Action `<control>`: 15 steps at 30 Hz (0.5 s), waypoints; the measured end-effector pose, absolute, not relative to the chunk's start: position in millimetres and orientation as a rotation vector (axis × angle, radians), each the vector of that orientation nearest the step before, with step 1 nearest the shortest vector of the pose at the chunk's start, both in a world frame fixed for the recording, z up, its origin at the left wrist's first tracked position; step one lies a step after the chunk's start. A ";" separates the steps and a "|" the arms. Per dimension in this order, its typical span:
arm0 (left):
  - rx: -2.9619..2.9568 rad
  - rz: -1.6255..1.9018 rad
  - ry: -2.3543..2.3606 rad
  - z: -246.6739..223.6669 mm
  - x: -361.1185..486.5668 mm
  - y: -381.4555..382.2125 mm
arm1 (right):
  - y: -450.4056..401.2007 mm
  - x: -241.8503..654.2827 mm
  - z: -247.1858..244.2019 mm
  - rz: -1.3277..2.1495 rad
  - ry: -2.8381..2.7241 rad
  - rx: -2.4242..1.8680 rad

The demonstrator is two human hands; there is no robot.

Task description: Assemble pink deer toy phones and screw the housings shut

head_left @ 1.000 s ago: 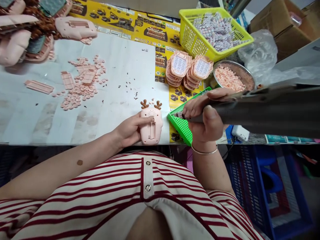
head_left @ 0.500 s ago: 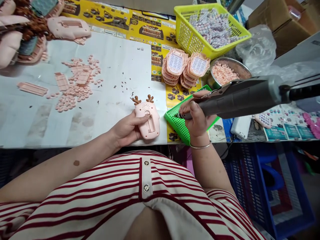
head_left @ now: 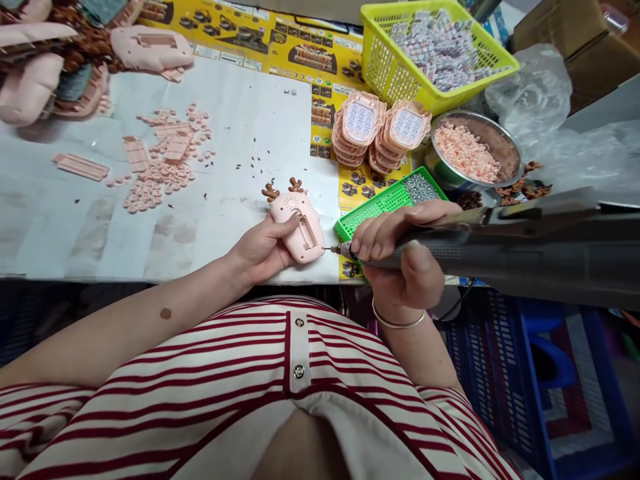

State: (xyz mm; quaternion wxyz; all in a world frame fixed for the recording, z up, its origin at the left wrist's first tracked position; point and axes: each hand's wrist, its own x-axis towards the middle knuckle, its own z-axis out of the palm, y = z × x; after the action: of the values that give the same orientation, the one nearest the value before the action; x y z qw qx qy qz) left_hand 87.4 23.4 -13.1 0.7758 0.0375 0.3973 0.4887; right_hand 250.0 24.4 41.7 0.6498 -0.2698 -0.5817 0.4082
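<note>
Left hand (head_left: 264,252): clasping pink casing (head_left: 290,208) — lengthwise away, leaning slightly left
Right hand (head_left: 395,283): gripping driver (head_left: 480,250), aimed leftward at casing's near-right corner

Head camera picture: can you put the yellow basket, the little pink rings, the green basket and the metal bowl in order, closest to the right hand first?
From the right hand:
1. Green basket, just beyond the fingers
2. Metal bowl, farther back, to the right
3. Yellow basket, behind the bowl
4. Pink rings, far over on the left
</note>
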 end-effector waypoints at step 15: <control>0.098 1.032 0.816 -15.5 83.9 24.2 | 31.7 250.6 14.8 1.044 -1.368 -0.716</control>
State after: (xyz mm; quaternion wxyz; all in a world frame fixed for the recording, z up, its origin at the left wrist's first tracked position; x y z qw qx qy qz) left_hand 83.9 24.2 -15.5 0.7901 0.0453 0.3792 0.4794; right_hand 250.6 31.7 14.8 0.5963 -0.3084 -0.5892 0.4497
